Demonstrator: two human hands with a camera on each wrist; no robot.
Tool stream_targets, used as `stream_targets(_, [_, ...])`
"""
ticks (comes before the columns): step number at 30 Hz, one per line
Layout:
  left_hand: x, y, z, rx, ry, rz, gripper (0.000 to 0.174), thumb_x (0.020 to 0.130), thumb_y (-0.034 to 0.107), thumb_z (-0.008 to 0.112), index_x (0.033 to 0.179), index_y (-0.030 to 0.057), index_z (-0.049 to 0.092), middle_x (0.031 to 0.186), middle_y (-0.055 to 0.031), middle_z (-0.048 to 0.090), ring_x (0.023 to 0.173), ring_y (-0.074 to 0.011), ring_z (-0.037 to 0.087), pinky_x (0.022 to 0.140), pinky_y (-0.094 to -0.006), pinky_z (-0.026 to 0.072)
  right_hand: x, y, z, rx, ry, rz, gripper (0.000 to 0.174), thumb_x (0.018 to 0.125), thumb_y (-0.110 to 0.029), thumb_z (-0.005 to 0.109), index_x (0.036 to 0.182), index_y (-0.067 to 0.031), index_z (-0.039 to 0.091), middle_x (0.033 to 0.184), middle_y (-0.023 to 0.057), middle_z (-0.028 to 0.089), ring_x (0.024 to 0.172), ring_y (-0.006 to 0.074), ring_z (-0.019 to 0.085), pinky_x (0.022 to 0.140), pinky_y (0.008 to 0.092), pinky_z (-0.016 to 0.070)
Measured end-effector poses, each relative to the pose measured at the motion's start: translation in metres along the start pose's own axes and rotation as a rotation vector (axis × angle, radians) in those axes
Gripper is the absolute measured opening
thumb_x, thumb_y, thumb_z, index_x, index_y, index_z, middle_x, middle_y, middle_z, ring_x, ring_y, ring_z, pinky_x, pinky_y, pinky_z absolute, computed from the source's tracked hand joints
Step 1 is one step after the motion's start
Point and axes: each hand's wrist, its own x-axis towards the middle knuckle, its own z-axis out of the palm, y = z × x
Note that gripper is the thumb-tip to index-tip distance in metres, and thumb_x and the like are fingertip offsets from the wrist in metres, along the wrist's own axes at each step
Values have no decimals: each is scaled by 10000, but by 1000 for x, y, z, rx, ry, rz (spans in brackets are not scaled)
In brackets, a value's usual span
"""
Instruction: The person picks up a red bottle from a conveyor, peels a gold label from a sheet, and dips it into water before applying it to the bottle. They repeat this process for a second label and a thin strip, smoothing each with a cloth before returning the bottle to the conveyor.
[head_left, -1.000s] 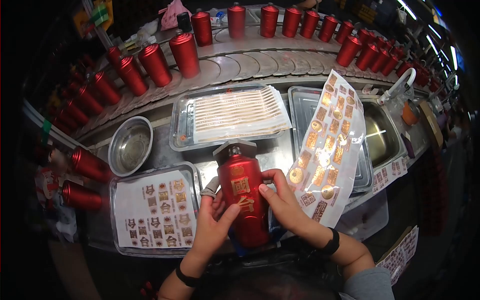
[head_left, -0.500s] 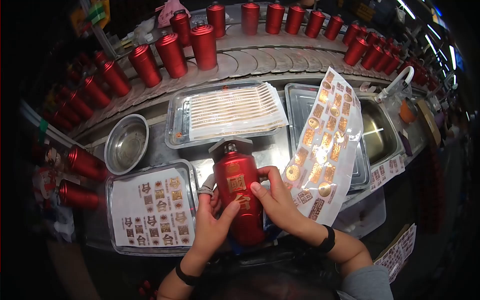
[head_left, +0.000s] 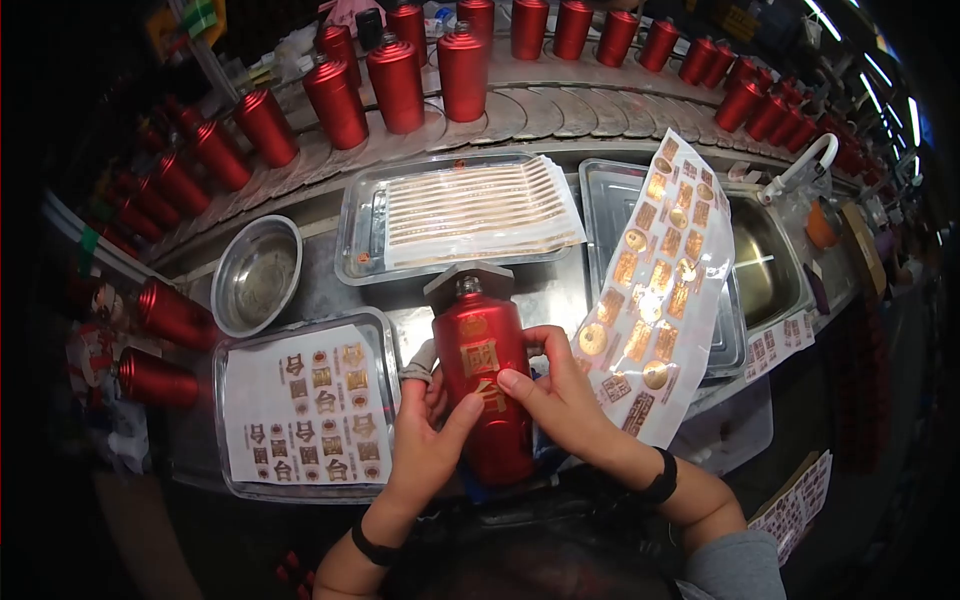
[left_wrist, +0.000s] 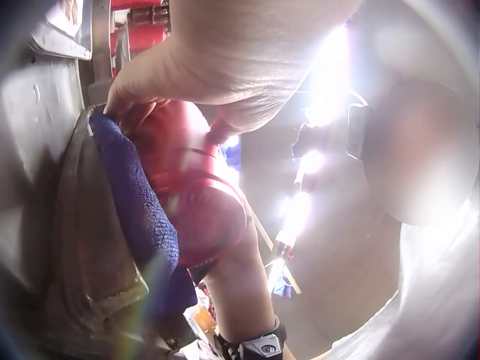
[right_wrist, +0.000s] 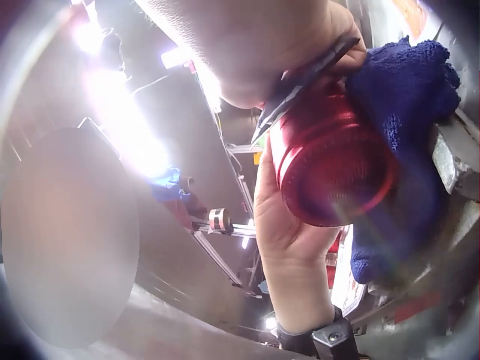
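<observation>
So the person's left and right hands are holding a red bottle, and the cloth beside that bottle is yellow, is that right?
Not quite: the cloth is blue, not yellow, as the right wrist view shows. The left hand and right hand are indeed holding a red bottle.

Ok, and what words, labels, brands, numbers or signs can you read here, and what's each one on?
"國": in gold on the held red bottle.
"台": just below it, same bottle.
"國" and "台": repeated on the sticker sheet at left; its finer print is unreadable.
Too small or blurred: the emblem above the bottle's "國", and the printing on the striped sheet and gold-sticker sheet.
No numbers readable.
</observation>
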Motion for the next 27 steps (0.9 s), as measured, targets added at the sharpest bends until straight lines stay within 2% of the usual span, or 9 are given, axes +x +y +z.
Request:
stream_targets(2, [0,-1,0,15,11,-6,745,937,102,651,1525,-12,208,1468,-197,409,1358,-245,438,1135,-374,351,1,-1,0,-23,-1,16,517,976,-321,622,1272,48,413,1143,192,545,757,164,634,668,289,522])
stream_targets(10, [-2,0,2,-9,12,33,745,940,117,654,1521,-25,210,1467,-201,411,1356,-251,442,1135,-376,349,5,19,-5,-189,21,-173,567,969,-345,628,1309,47,399,1190,217,544,814,198,641,676,306,517])
stream_targets(12, [-4,-5,-3,-8,-3,7,754,937,129,664,1517,-31,209,1460,-205,415,1352,-255,445,1137,-382,345,2,18,-6,-157,3,-131,613,953,-367,646,1328,46,392,1200,222,545,846,207,644,681,317,520])
stream_targets(14, [-5,-5,-5,15,-6,10,763,934,139,673,1513,-37,208,1454,-209,418,1351,-260,445,1140,-387,340,-6,-3,-4,-68,-28,9,666,931,-393,670,1346,44,385,1206,225,547,878,214,646,682,326,523])
stream_targets(17, [-4,-4,0,44,0,32,782,922,149,693,1502,-49,207,1450,-216,417,1356,-274,439,1144,-397,334,-6,4,-2,-122,-18,-22,726,897,-403,708,1362,44,375,1214,225,547,880,203,656,669,309,528])
stream_targets(20, [-3,-5,3,38,16,50,783,920,148,695,1499,-54,208,1451,-221,414,1358,-278,436,1145,-399,334,-7,-4,0,-73,-6,25,727,888,-396,717,1358,44,379,1217,222,547,850,193,658,653,290,527])
stream_targets(27, [-3,-4,1,28,1,67,763,921,141,688,1490,-57,220,1439,-222,424,1348,-274,445,1138,-398,341,-7,-3,0,-30,-30,-3,698,901,-340,723,1361,31,351,1195,195,561,820,161,667,637,265,530])
